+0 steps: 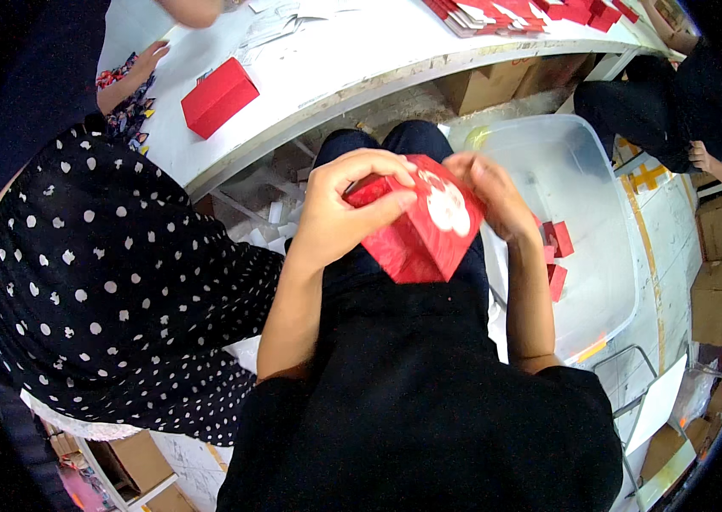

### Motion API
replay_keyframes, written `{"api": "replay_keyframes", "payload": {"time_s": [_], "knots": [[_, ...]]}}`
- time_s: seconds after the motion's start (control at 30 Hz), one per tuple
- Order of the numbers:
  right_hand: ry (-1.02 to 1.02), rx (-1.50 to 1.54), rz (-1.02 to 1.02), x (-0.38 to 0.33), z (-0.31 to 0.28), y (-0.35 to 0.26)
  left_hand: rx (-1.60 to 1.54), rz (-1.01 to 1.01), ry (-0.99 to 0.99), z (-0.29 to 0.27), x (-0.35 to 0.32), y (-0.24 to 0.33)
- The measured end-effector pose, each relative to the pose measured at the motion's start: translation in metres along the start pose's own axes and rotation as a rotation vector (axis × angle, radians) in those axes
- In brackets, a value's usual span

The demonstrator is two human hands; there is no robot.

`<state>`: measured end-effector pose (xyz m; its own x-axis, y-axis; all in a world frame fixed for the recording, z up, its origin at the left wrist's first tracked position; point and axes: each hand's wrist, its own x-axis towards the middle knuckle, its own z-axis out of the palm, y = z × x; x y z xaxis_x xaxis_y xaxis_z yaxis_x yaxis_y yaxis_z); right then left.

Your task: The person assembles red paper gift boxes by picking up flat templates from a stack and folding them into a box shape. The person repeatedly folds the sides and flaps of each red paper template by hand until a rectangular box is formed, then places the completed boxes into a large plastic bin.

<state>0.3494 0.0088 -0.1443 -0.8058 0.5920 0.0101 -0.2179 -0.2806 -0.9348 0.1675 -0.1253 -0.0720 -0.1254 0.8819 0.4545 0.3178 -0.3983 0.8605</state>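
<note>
Above my lap I hold a red cardboard box [416,247] with a white printed design on one face, tilted so that an edge points toward me. My left hand [348,200] is closed around its left side, thumb and fingers on the upper part. At the far right corner of the box, my right hand [497,196] has its fingers curled against the edge; they are somewhat blurred. The inside of the box is hidden from view.
A translucent plastic tub [582,162] at my right holds several small red pieces. On the white table [318,81] ahead are a red box [218,96] and a stack of red and white pieces [489,15]. A person in a dotted garment [122,282] is close at my left; another sits far right.
</note>
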Motion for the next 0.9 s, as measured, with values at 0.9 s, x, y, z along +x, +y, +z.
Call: {"api": "replay_keyframes", "payload": {"time_s": [0.9], "knots": [[-0.444, 0.853, -0.024, -0.032, 0.028, 0.019, -0.345, -0.130, 0.235, 0.012, -0.003, -0.010]]}}
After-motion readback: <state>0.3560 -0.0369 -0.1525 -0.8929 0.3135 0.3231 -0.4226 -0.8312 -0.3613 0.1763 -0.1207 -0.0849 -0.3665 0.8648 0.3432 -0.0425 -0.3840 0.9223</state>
